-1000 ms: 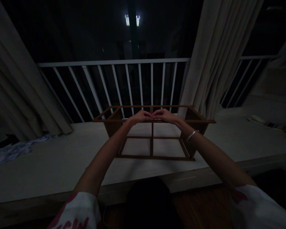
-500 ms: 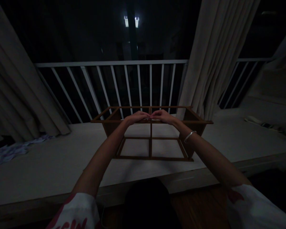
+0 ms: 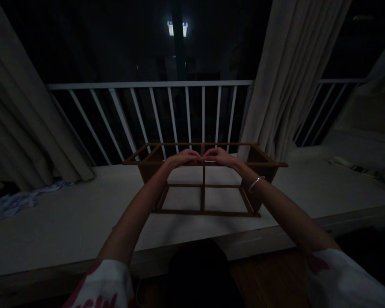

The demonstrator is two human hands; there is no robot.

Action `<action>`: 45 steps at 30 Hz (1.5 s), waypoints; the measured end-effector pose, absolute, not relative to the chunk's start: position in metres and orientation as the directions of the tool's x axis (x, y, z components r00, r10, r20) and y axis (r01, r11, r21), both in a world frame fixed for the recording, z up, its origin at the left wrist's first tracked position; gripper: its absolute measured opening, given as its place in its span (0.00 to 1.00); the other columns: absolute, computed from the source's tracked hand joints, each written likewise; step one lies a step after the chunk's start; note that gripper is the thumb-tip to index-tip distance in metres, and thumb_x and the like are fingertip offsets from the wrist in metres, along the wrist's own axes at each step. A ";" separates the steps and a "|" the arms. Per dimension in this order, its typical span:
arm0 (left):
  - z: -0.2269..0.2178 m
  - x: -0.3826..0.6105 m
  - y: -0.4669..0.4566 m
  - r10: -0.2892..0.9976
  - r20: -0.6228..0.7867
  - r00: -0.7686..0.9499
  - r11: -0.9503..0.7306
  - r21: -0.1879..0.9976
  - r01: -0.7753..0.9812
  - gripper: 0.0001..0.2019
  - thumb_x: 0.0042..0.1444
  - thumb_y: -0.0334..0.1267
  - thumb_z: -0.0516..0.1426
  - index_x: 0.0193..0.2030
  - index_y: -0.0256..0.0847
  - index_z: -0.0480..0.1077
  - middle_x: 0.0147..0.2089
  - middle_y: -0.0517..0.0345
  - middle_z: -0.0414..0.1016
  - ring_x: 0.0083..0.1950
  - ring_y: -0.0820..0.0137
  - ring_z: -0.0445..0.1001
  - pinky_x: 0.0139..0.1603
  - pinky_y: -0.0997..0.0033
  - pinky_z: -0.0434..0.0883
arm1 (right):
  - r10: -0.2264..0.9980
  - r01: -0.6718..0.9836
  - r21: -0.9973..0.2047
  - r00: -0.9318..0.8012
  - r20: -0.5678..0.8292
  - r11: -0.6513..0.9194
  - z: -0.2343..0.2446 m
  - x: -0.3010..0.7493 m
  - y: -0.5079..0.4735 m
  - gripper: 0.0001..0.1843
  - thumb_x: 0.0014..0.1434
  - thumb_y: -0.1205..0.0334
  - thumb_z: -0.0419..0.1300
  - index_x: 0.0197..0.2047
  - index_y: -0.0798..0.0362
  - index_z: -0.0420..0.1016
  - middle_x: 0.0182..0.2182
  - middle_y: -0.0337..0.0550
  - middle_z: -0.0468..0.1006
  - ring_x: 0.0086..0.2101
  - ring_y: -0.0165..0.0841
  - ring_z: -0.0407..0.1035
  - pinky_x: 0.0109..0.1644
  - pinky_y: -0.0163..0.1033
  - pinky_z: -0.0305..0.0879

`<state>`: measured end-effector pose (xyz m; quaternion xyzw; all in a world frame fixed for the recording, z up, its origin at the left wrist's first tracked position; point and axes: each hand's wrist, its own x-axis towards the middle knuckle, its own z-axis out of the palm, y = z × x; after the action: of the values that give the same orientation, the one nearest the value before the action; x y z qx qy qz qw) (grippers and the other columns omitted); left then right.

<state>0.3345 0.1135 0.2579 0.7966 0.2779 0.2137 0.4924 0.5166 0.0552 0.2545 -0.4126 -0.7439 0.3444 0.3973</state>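
Note:
A brown wooden rack (image 3: 203,199) of thin bars lies on the pale ledge. My left hand (image 3: 186,157) and my right hand (image 3: 218,156) meet at the middle of its upper front bar, where a centre bar joins. Fingers and thumb of each hand are pinched together, the fingertips nearly touching. A thin pale bit shows beside the fingers, too small and dark to name. Both wrists arch over the bar, and a silver bangle circles the right forearm.
The pale ledge (image 3: 83,214) runs across the view. Behind the rack stands a white railing (image 3: 150,85) before a dark window. Beige curtains (image 3: 285,77) hang on both sides. Crumpled cloth (image 3: 28,199) lies at the left, and a strap-like item (image 3: 349,166) at the right.
The fingertips have shifted slightly and sit a little farther apart at the middle of the bar. The rack and both arms stay almost in place.

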 end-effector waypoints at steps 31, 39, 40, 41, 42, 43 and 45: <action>0.253 0.337 0.119 0.707 0.154 0.690 -0.426 0.871 0.242 0.18 0.36 0.45 0.57 0.33 0.36 0.68 0.29 0.59 0.66 0.26 0.79 0.61 0.24 0.78 0.56 | 0.844 0.413 -0.738 -0.321 0.430 0.533 0.248 0.520 0.063 0.16 0.41 0.56 0.56 0.32 0.58 0.69 0.28 0.41 0.70 0.30 0.27 0.62 0.33 0.32 0.56; 0.252 0.336 0.116 0.678 0.157 0.719 -0.446 0.864 0.232 0.18 0.37 0.45 0.56 0.35 0.36 0.68 0.32 0.57 0.68 0.30 0.76 0.63 0.29 0.76 0.57 | 0.823 0.407 -0.721 -0.370 0.432 0.561 0.251 0.521 0.060 0.16 0.43 0.57 0.55 0.35 0.57 0.70 0.31 0.41 0.71 0.33 0.28 0.63 0.38 0.34 0.56; 0.253 0.336 0.116 0.677 0.153 0.720 -0.446 0.864 0.235 0.19 0.37 0.45 0.56 0.36 0.36 0.68 0.32 0.57 0.68 0.31 0.76 0.63 0.30 0.75 0.58 | 0.823 0.407 -0.722 -0.372 0.429 0.560 0.251 0.521 0.060 0.16 0.43 0.57 0.55 0.35 0.57 0.70 0.31 0.42 0.71 0.33 0.28 0.63 0.38 0.34 0.56; 0.253 0.336 0.115 0.678 0.150 0.720 -0.444 0.864 0.238 0.19 0.37 0.45 0.56 0.36 0.36 0.68 0.33 0.56 0.68 0.32 0.75 0.63 0.30 0.75 0.58 | 0.824 0.404 -0.725 -0.373 0.426 0.558 0.251 0.521 0.060 0.16 0.43 0.57 0.55 0.35 0.57 0.71 0.30 0.42 0.71 0.33 0.28 0.63 0.38 0.34 0.56; 0.253 0.336 0.115 0.677 0.146 0.721 -0.441 0.865 0.239 0.19 0.38 0.45 0.56 0.37 0.36 0.68 0.33 0.56 0.68 0.32 0.75 0.63 0.31 0.75 0.58 | 0.825 0.398 -0.731 -0.375 0.422 0.554 0.251 0.520 0.060 0.16 0.43 0.57 0.56 0.34 0.57 0.71 0.30 0.42 0.72 0.33 0.29 0.63 0.38 0.34 0.56; 0.254 0.336 0.115 0.676 0.143 0.723 -0.437 0.867 0.238 0.19 0.38 0.45 0.56 0.37 0.36 0.68 0.34 0.56 0.68 0.33 0.74 0.63 0.31 0.75 0.58 | 0.827 0.388 -0.740 -0.377 0.417 0.550 0.251 0.520 0.060 0.16 0.42 0.57 0.56 0.34 0.57 0.71 0.31 0.42 0.72 0.33 0.29 0.63 0.38 0.34 0.57; 0.255 0.336 0.114 0.677 0.130 0.724 -0.422 0.875 0.237 0.20 0.37 0.45 0.56 0.38 0.36 0.67 0.34 0.56 0.69 0.33 0.74 0.63 0.31 0.75 0.58 | 0.835 0.362 -0.765 -0.374 0.403 0.532 0.251 0.519 0.060 0.16 0.41 0.58 0.57 0.34 0.57 0.71 0.31 0.43 0.72 0.33 0.29 0.64 0.38 0.34 0.57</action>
<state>0.3363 0.1140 0.2550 0.8082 0.2827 0.2406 0.4572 0.5188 0.0598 0.2512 -0.3859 -0.7758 0.2919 0.4049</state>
